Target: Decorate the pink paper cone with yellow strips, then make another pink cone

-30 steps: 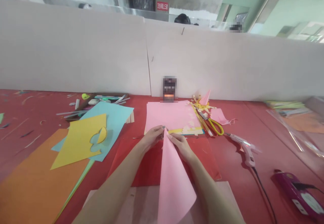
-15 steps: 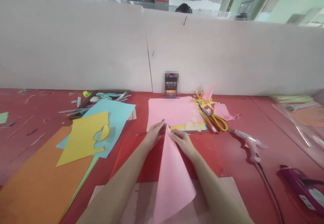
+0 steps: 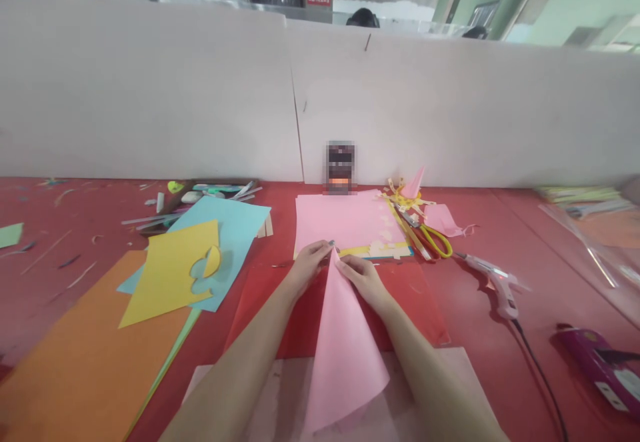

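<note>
A large pink paper cone (image 3: 346,355) lies point away from me, its wide end toward me over a pale sheet. My left hand (image 3: 311,265) pinches its tip from the left, the fingertips close to the point. From the right, my right hand (image 3: 364,278) grips the cone's side just below the tip, thumb and fingers closed on the paper. Beneath my hands is a red sheet (image 3: 260,299). Just beyond the tip lies a stack of pink paper (image 3: 335,219), with small cut scraps at its right edge.
Yellow-handled scissors (image 3: 435,239) lie right of the stack, near a small pink cone (image 3: 413,183). A glue gun (image 3: 497,282) and a purple power strip (image 3: 597,369) are at right. Yellow paper (image 3: 173,272) and orange paper (image 3: 90,349) lie at left. A white partition (image 3: 200,95) stands behind.
The view has shifted slightly. My left fingers have drawn in closer around the cone's tip; the right hand keeps its grip.
</note>
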The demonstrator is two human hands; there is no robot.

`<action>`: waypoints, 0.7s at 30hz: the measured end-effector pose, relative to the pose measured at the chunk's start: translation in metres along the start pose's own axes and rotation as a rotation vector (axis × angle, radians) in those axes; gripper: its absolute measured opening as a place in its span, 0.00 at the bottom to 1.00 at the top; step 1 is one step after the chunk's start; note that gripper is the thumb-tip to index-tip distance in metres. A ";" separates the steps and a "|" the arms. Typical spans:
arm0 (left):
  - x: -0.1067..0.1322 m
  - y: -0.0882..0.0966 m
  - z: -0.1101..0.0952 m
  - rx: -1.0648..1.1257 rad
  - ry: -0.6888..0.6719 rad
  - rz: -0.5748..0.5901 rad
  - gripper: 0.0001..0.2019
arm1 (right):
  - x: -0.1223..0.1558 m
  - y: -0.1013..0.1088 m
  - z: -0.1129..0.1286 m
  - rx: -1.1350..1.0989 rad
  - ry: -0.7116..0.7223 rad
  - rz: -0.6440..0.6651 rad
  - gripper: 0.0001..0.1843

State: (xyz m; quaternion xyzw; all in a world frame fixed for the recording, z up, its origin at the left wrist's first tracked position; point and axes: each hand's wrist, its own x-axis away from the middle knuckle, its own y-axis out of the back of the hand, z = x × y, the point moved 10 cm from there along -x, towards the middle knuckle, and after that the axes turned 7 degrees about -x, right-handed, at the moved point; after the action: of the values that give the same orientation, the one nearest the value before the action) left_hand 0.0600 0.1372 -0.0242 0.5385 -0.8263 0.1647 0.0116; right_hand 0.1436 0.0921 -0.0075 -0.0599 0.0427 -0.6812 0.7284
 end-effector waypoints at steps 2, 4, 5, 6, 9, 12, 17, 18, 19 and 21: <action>0.000 0.001 0.000 0.006 -0.006 -0.006 0.15 | 0.000 0.000 -0.001 -0.006 -0.001 0.001 0.16; 0.000 0.001 0.001 0.008 -0.008 0.005 0.15 | 0.000 -0.001 -0.001 -0.004 0.004 -0.002 0.16; 0.000 0.000 0.002 0.009 -0.009 0.016 0.14 | 0.000 -0.001 -0.001 0.001 0.008 -0.003 0.16; 0.000 0.000 0.002 0.009 -0.008 0.021 0.13 | 0.000 -0.001 -0.001 0.006 0.009 -0.003 0.16; -0.002 0.003 0.004 -0.007 -0.010 0.006 0.12 | 0.000 -0.001 0.000 0.022 0.016 0.000 0.15; -0.004 0.005 0.005 -0.028 -0.023 -0.033 0.12 | 0.000 -0.001 0.000 0.033 0.014 0.001 0.15; -0.003 0.003 0.004 -0.080 -0.009 -0.048 0.14 | -0.001 0.002 -0.002 0.023 0.009 -0.032 0.14; -0.002 0.002 0.003 -0.105 -0.002 -0.041 0.14 | -0.002 0.002 -0.003 0.025 0.011 -0.041 0.14; -0.002 0.001 0.001 -0.136 0.003 -0.032 0.15 | -0.002 0.003 -0.003 0.027 0.013 -0.049 0.15; -0.002 0.002 -0.003 -0.183 0.005 -0.033 0.15 | -0.002 0.003 -0.001 0.028 0.018 -0.043 0.15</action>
State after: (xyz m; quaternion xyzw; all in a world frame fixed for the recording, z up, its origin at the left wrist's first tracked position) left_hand 0.0587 0.1405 -0.0222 0.5481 -0.8290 0.0897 0.0657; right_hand 0.1459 0.0941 -0.0088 -0.0444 0.0387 -0.6976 0.7140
